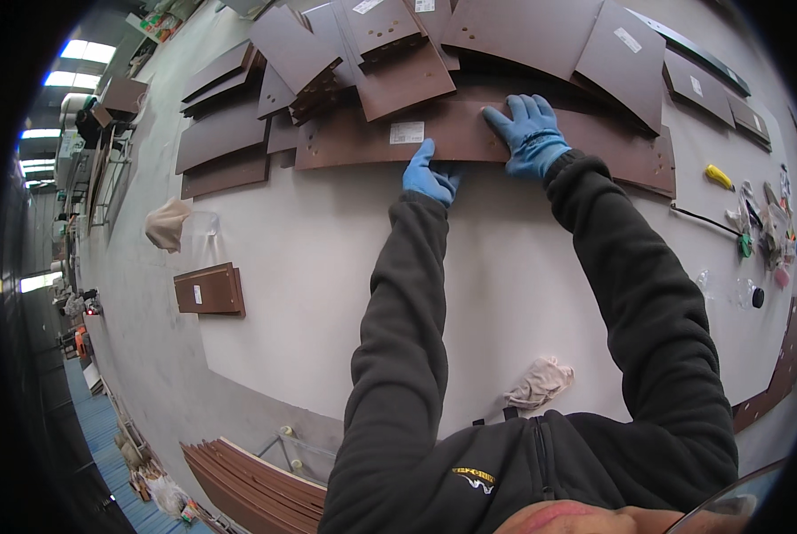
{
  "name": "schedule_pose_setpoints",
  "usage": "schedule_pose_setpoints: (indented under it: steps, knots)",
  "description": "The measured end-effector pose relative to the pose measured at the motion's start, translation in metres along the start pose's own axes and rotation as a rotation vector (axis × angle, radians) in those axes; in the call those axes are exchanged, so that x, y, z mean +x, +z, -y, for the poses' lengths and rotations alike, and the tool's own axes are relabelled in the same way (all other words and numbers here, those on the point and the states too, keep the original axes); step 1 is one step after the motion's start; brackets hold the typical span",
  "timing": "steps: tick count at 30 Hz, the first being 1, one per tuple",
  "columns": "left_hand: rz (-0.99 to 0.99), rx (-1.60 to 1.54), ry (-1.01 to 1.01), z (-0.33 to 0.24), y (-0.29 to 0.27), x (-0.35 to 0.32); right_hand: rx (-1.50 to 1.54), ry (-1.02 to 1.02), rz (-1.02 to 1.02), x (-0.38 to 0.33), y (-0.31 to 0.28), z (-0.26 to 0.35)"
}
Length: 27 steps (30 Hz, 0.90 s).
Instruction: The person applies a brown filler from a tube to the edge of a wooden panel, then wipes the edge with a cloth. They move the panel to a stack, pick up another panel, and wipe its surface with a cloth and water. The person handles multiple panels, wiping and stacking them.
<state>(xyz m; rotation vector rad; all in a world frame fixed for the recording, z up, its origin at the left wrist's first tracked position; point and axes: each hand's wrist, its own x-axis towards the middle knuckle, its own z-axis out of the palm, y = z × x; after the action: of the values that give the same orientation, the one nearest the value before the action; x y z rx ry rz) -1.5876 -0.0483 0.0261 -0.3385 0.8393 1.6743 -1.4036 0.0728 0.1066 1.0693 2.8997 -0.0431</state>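
Observation:
Both my hands wear blue gloves and are at a long, dark brown panel (pixel 349 145) with a white label (pixel 407 133). My left hand (pixel 431 178) grips its near edge, thumb on top beside the label and fingers curled underneath, partly hidden. On the panel's upper face rests my right hand (pixel 530 133), fingers stretched forward and thumb spread to the left. Behind and partly over this panel lies a heap of brown boards (pixel 407 80), several with drilled holes and labels. A wide brown board (pixel 523 36) covers some of the far edge.
More brown boards (pixel 223 151) are stacked at left; a small pair (pixel 209 290) lies nearer. A beige cloth (pixel 168 224) is at the left, a crumpled cloth (pixel 541 383) close to my body. At right are a yellow-handled tool (pixel 719 176) and small plastic bags (pixel 775 218). Brown strips (pixel 247 485) stand lower left.

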Motion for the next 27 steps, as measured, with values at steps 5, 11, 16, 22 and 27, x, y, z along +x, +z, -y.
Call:
schedule_pose_setpoints:
  steps: [5,11,16,22,27]
  knots:
    - [0.086,0.071,0.057,0.010,-0.028,-0.029,0.078,-0.044,-0.092,-0.045,0.002,0.017]
    - [0.046,0.017,0.108,0.008,-0.057,-0.142,0.152,-0.111,-0.156,-0.121,-0.020,0.078]
    - [0.146,0.076,0.122,0.007,-0.085,-0.237,0.204,-0.128,-0.053,-0.186,-0.035,0.116]
    - [0.165,0.110,0.141,0.035,-0.113,-0.330,0.252,-0.237,-0.217,-0.279,-0.040,0.143]
    - [0.173,0.275,0.062,0.067,-0.123,-0.387,0.260,-0.197,-0.213,-0.366,-0.046,0.140]
